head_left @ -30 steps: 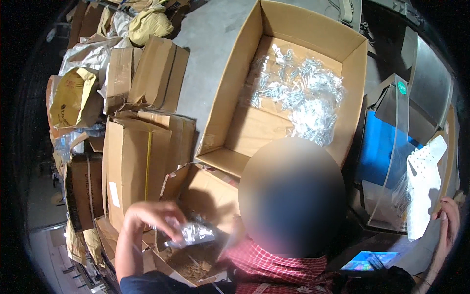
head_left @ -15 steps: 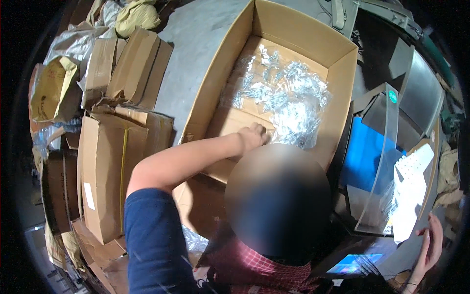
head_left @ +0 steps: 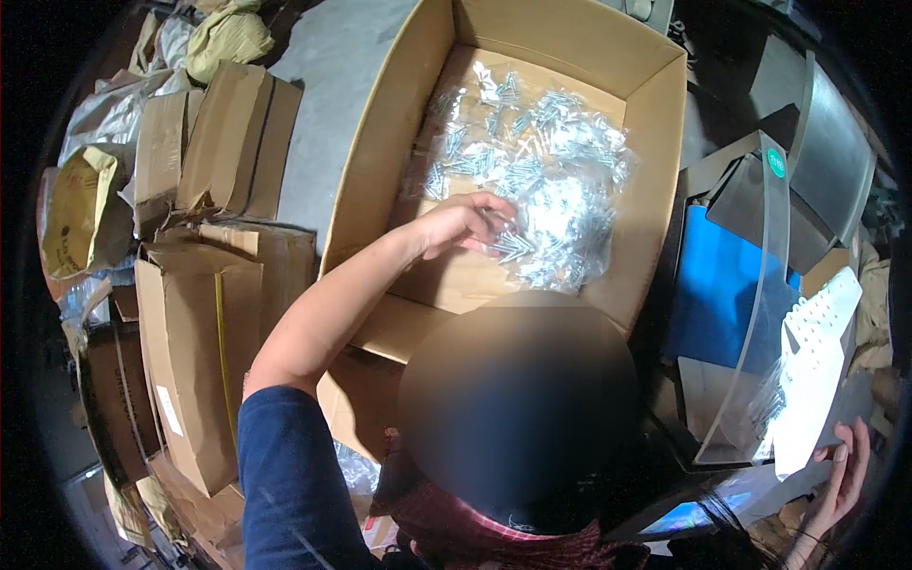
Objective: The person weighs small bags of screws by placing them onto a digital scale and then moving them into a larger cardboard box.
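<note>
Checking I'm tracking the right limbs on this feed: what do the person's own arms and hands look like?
The left arm wears a dark blue sleeve that ends above the elbow. Its forearm is uncovered and the left hand has no glove, ring or watch that shows. The right hand, at the lower right rim, is also ungloved. Its sleeve is out of view.

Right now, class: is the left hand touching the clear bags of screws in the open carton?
Touching: the head view shows the left hand resting on the bags of screws.
</note>
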The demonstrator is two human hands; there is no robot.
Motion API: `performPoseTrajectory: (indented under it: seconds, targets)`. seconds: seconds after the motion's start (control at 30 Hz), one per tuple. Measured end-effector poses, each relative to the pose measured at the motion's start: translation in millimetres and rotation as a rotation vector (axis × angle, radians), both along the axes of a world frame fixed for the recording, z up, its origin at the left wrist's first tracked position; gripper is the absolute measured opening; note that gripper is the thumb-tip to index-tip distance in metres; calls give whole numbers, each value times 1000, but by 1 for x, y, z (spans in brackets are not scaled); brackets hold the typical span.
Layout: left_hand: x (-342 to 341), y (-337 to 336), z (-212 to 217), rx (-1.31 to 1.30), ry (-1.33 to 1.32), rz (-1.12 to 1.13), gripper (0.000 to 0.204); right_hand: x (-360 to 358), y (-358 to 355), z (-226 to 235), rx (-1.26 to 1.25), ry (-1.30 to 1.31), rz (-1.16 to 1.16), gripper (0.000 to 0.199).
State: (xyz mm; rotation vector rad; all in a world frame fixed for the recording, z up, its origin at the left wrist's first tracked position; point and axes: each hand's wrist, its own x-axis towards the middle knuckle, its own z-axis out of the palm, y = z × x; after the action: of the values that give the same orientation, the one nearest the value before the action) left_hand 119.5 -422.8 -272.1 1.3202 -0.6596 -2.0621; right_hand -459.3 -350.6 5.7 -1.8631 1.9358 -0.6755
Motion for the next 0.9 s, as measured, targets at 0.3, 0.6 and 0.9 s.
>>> performPoseTrajectory:
  seconds: [0.3,0.6,0.9]
  targets:
    - [-8,6,10,115,161,92,42,-18,2,-15,-8,-73,30,34]
    - [-10,11,-22,27,-181,-13,20,-7,5,-17,-47,-69,35,43]
    - [-57,22,-37,-71,-746,-276,28,-4,3,-14,-66,243,158,48]
